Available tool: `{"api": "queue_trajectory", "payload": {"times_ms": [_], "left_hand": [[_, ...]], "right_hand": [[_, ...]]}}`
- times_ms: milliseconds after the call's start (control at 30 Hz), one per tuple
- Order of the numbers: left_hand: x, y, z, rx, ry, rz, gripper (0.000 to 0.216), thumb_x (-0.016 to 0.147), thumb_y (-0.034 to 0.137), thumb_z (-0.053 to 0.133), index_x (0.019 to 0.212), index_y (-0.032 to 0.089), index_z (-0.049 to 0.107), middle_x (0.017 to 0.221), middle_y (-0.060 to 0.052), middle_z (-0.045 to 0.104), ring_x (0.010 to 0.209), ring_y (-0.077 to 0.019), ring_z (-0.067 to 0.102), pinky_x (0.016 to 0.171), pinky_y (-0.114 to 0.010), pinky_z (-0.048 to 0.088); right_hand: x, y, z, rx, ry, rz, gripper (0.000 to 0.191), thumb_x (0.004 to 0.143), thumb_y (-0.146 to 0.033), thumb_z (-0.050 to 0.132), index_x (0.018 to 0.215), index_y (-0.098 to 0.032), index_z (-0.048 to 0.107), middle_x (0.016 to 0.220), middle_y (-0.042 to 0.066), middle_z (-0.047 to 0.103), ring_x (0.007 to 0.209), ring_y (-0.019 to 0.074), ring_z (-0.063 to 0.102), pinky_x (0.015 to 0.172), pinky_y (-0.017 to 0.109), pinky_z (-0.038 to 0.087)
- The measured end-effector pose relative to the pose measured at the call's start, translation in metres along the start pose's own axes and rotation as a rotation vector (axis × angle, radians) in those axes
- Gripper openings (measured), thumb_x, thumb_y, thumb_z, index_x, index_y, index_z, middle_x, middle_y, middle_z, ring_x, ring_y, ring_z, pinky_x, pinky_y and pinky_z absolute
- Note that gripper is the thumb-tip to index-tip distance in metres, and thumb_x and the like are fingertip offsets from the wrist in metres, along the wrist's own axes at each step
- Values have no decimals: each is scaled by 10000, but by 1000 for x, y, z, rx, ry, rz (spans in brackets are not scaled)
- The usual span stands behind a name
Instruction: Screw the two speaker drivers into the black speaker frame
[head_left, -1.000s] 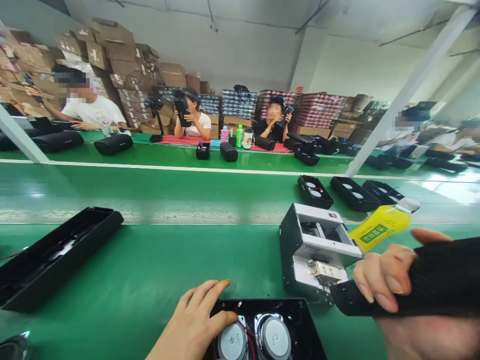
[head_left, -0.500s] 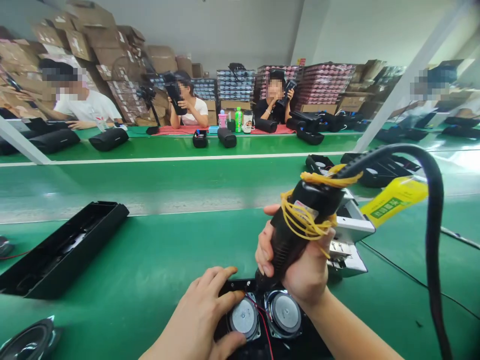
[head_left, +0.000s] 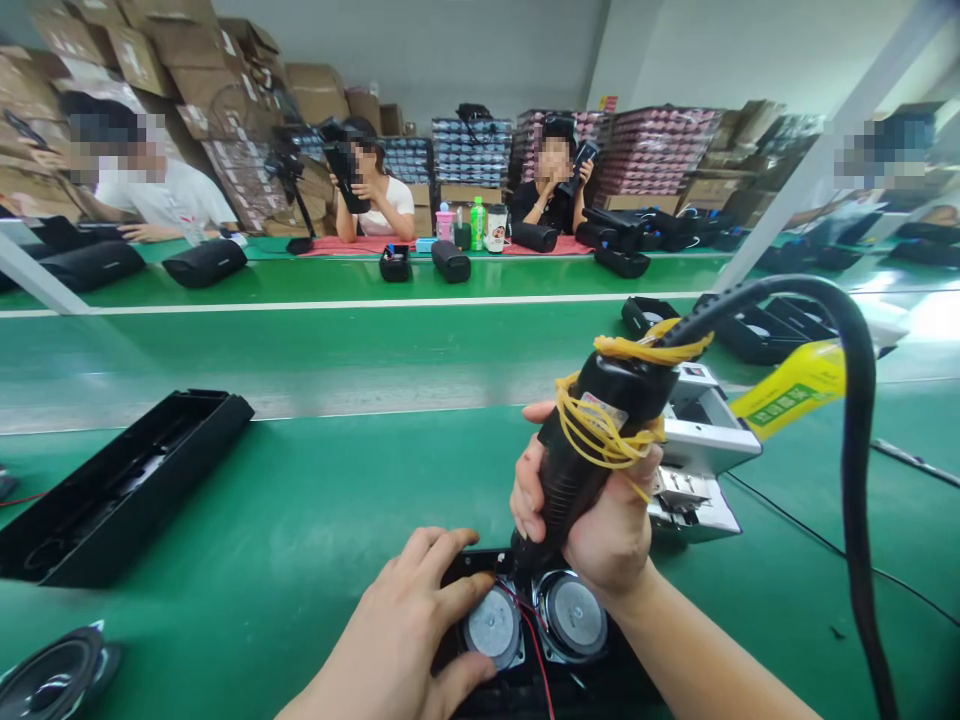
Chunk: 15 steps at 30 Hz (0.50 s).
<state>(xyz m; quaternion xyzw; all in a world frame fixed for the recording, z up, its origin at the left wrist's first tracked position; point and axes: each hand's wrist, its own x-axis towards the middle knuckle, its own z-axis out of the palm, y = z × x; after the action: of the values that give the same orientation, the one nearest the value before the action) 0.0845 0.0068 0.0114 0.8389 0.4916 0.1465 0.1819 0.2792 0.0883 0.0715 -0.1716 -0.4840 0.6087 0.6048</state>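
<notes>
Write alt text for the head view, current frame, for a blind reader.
The right hand grips a black electric screwdriver, wrapped in yellow rubber bands, tip-down on a black speaker panel that the left hand steadies on a green conveyor belt. A long black housing lies to the left; seated people work across the belt.

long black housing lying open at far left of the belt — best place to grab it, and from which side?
Judging by its pose, take the long black housing across its narrow width near mid-length, coming from above. It lies flat with the open side up, so the two long walls offer parallel faces; mid-length should keep it balanced. Both hands are busy: right hand holds the black driver, left hand steadies the speaker panel.
</notes>
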Motion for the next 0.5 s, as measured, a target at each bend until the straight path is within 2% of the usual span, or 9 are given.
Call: {"api": "queue_trajectory", "payload": {"times_ms": [100,367,500], "left_hand": [[-1,-2,2,-14,9,-6,563,776,295,872,1317,327,718,1513,-87,576,1317,-368,569,990,-610,626],[8,9,-15,-51,-126,-71,494,822,313,830,1307,286,742,1499,-118,588,1319,-380,579,1014,-605,616],[5,4,-10,-85,-83,-48,503,827,316,822,1318,325,716,1466,-84,585,1296,-344,579,1001,-558,621]], "right_hand": [[1,1,4,12,7,6,718,891,-881,539,1210,-245,637,629,-37,582,378,102,474,397,212,403],[-2,5,3,24,-26,57,750,864,-910,541,1182,-234,617,623,-39,577,383,91,449,396,202,405],[-6,11,2,15,-116,61,742,876,-912,517,1161,-231,591,631,-40,557,393,88,441,395,195,379]]}}
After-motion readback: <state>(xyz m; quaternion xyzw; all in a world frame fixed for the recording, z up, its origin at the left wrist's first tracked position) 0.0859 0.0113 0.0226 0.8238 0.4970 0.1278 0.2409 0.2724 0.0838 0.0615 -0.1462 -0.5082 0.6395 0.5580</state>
